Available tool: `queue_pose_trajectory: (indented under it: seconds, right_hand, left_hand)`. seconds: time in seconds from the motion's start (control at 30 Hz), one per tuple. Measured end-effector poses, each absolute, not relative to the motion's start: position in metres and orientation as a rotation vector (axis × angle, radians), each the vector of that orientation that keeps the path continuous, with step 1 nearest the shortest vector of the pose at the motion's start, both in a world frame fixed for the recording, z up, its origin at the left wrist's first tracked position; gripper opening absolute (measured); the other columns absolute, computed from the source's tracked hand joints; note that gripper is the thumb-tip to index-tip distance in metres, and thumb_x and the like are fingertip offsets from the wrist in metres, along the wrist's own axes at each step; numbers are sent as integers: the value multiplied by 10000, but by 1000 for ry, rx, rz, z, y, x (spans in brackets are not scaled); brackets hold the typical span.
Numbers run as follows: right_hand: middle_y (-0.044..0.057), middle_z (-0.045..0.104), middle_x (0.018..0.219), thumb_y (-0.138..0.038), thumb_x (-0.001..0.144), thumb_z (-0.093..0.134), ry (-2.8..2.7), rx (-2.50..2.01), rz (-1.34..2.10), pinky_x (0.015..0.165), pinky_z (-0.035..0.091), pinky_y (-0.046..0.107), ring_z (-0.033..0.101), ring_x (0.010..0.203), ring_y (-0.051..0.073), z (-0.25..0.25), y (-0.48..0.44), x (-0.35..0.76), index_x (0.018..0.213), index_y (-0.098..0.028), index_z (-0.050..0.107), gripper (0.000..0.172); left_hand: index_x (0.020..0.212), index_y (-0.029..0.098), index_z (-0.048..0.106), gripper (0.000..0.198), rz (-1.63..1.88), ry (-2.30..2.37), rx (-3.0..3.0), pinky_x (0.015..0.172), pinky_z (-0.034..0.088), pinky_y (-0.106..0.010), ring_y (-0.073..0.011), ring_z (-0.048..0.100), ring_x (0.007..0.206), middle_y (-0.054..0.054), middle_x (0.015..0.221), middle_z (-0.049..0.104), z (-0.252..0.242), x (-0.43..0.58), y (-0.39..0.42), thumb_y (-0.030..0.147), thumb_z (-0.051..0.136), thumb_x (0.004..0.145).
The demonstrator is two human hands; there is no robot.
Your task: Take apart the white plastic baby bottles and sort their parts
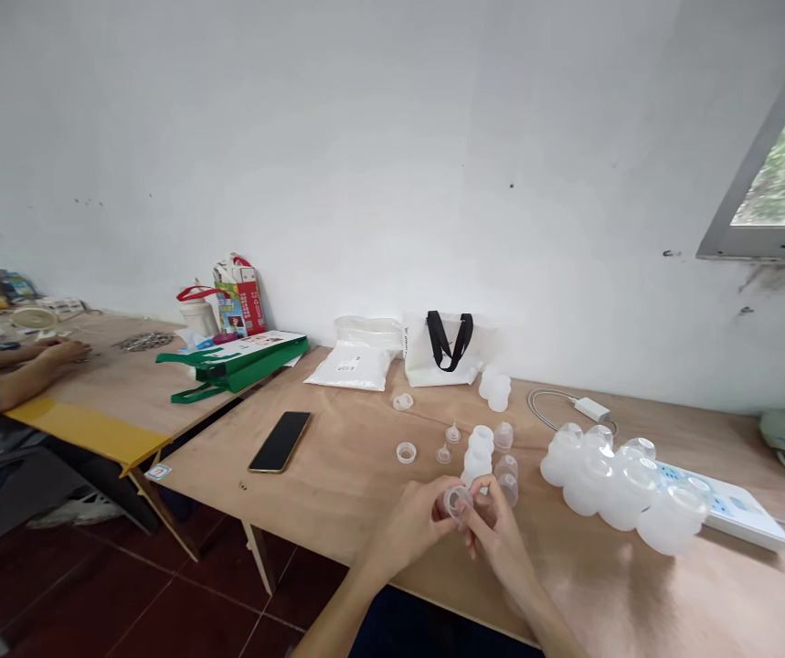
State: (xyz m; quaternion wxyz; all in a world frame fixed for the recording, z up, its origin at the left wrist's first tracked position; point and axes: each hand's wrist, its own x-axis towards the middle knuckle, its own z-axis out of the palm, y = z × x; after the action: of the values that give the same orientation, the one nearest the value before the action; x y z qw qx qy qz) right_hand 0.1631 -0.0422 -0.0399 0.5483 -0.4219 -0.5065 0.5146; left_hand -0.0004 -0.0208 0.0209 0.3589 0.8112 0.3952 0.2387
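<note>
My left hand (411, 525) and my right hand (498, 530) meet near the table's front edge, fingers closed around a small translucent bottle collar ring (456, 499). Whether a teat sits inside it I cannot tell. Just beyond my fingers stands a row of frosted white bottles (480, 448), with clear domed caps (503, 436) beside them on the right. Two clear teats (453, 432) lie to the left of that row. Farther left is a loose collar ring (406, 452), and another ring (402, 401) lies behind it. Several capped frosted bottles (629, 480) stand grouped at the right.
A black phone (281, 441) lies at the left. White packages (351, 366), a white bag (416, 361) and more bottles (498, 391) stand by the wall. A power strip (741, 512) and adapter (592, 408) are right. At the neighbouring table, beyond a green bag (248, 370), a co-worker's hands (63, 352) show.
</note>
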Motion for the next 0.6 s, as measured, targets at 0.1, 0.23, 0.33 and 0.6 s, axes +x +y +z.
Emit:
queue_pose_trajectory:
  seconds: [0.1, 0.23, 0.33, 0.6]
  right_hand:
    - [-45, 570, 689, -554, 885, 646, -1239, -1005, 1203, 447, 363, 220, 482, 535, 118, -32, -47, 165, 902, -265, 433, 359]
    - [-56, 526, 633, -553, 886, 648, -1305, -1015, 1163, 452, 369, 225, 469, 521, 118, -28, -48, 166, 880, -254, 467, 350]
    - [-49, 539, 651, -559, 876, 658, -1311, -1026, 1132, 441, 363, 216, 478, 534, 120, -34, -45, 169, 863, -253, 463, 363]
    - [-25, 591, 682, -543, 908, 602, -1469, -1216, 954, 472, 383, 240, 569, 588, 164, -51, -35, 181, 883, -263, 513, 296]
  left_hand:
    - [1309, 238, 626, 394, 644, 1010, 2084, 709, 460, -234, -166, 606, 745, 8, 885, 735, 19, -5, -20, 351, 555, 938]
    - [1399, 267, 558, 474, 674, 1008, 2070, 751, 487, -257, -180, 633, 821, -9, 1036, 743, 18, -12, -19, 356, 558, 933]
    - [1432, 289, 526, 584, 669, 980, 2071, 873, 489, -297, -234, 641, 1023, -32, 1204, 711, 22, -15, -20, 395, 664, 875]
    - [1335, 263, 626, 450, 669, 849, 1986, 894, 488, -288, -203, 649, 1017, -36, 1229, 704, 15, -9, -9, 505, 414, 1021]
